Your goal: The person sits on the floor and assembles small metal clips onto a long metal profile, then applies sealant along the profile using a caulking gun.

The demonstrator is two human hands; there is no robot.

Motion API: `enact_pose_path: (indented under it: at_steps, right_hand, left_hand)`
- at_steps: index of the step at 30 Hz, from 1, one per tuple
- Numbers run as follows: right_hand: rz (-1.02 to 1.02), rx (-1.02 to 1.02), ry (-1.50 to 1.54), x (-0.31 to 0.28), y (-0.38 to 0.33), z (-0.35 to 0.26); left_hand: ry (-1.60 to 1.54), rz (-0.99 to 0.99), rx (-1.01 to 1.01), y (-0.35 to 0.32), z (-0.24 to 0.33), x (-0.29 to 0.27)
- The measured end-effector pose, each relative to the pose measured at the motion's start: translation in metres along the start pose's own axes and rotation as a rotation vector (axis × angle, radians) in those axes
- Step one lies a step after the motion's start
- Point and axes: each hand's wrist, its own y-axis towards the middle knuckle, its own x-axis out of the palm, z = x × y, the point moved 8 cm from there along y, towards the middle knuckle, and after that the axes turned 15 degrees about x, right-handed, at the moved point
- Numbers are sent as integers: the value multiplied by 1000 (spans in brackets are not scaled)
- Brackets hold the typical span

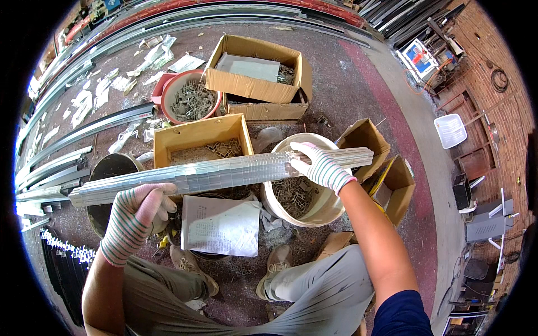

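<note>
A long bundle of thin silvery metal strips (224, 172) lies slantwise across my front, its right end higher. My right hand (320, 166), in a white striped glove, grips the bundle from above near its right end. My left hand (140, 211), gloved alike, is at the bundle's lower edge toward the left end. Its fingers are curled in; whether they hold anything is hidden. Beneath the right part stands a white bucket (332, 215) with small metal pieces (294, 196). A wooden box (196, 133) with similar pieces sits behind the bundle.
A printed paper sheet (220, 225) lies between my feet and the bundle. Farther back are a red-rimmed bucket (168, 101) of metal pieces and a cardboard box (246, 84). Open cartons (399, 190) stand at right, a dark bucket (112, 165) at left, long metal profiles (106, 127) beyond.
</note>
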Motion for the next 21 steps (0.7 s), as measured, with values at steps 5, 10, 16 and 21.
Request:
enact_pose_path:
  at_steps: [5,10,16,21]
  right_hand:
    - [-4,-12,27,0,3,4]
    - [31,-45,-46,2,-3,-17]
    - [30,-38,-17,3,-2,-19]
    - [24,-46,-9,5,-1,-20]
  left_hand:
    - [-38,2,-42,1,3,2]
    - [-26,-10,-26,1,3,-1]
    - [-39,-12,-33,-1,6,-2]
    - [-50,-17,-59,-1,7,-2]
